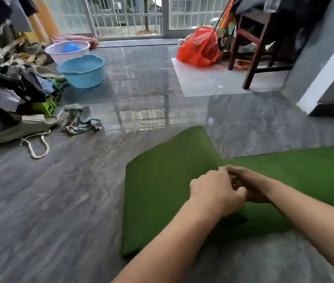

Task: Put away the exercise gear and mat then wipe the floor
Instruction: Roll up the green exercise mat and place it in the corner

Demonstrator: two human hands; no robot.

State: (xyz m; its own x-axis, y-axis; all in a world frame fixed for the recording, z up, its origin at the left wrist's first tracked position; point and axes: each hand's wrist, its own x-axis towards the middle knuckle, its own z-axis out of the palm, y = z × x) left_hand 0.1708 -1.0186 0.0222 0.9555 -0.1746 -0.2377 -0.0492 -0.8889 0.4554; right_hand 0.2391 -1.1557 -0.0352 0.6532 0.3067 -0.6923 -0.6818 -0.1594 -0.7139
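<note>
A green exercise mat (162, 190) lies on the grey tiled floor, its left part folded over the part that runs off to the right (309, 172). Both my hands hover close together over the mat by the folded flap's right edge. My left hand (215, 190) has loosely curled fingers and holds nothing that I can see. My right hand (254, 186) sits just behind it with fingers pointing left, partly hidden by the left hand. A crumpled striped cloth (82, 119) lies on the floor at the left.
A pile of clothes (15, 92) and a cream bag (27, 125) line the left side, with a blue basin (82, 71) and a white basin (67, 51) behind. At the back right are a red plastic bag (199, 46), a wooden chair (249, 48) and a wall corner (325, 78).
</note>
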